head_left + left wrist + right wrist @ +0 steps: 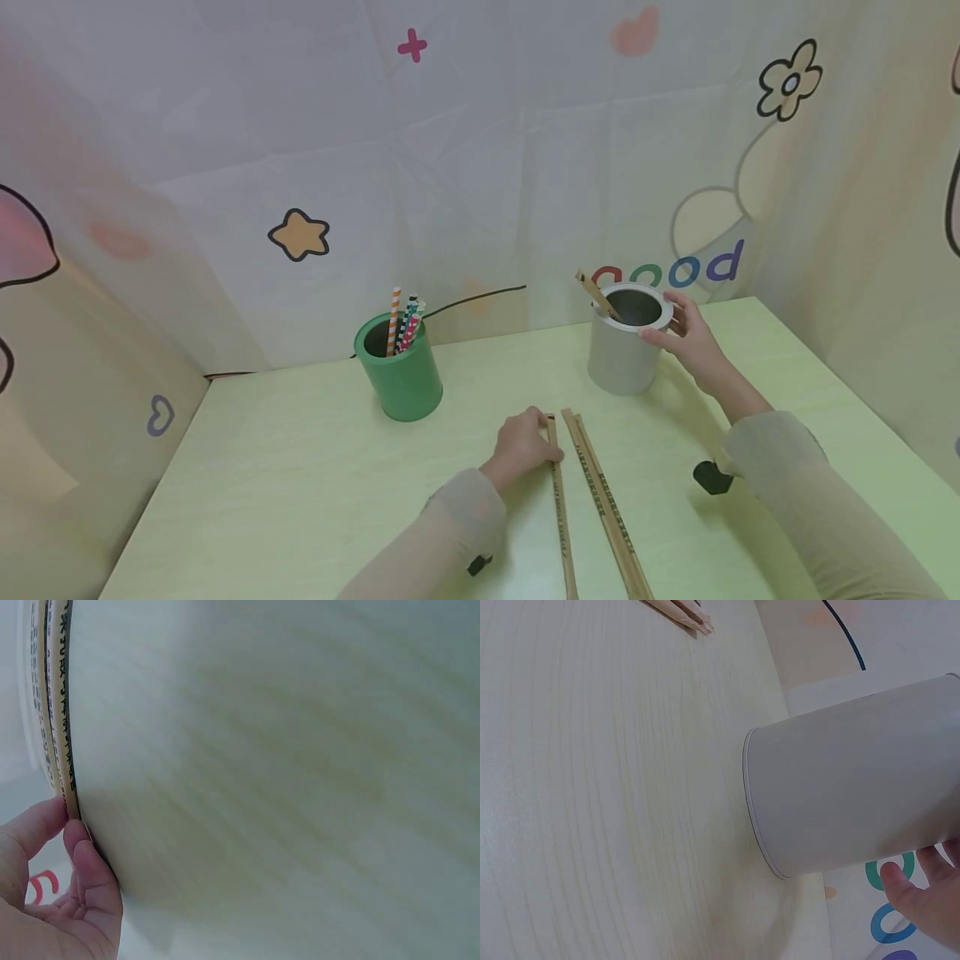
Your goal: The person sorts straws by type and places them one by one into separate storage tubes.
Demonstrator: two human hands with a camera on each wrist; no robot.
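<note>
My left hand (pixel 523 443) pinches the far end of a thin brown paper-wrapped stick (pixel 559 508) between thumb and fingers. In the left wrist view, dark printing runs along the wrapped sticks above the fingertips. Just right of that hand, several more wrapped sticks (pixel 609 508) lie close together on the table, pointing away from me. My right hand (pixel 697 340) holds the grey can (pixel 624 358) at its right side, thumb at the rim. The can stands upright, and one wrapped stick (pixel 597 295) leans out over its left rim.
A green can (pixel 405 383) stands to the left, holding several patterned paper straws (pixel 393 321). The pale wooden table (pixel 285 492) meets a printed cloth backdrop (pixel 465 167) right behind both cans. Cloth also hangs at the left and right sides.
</note>
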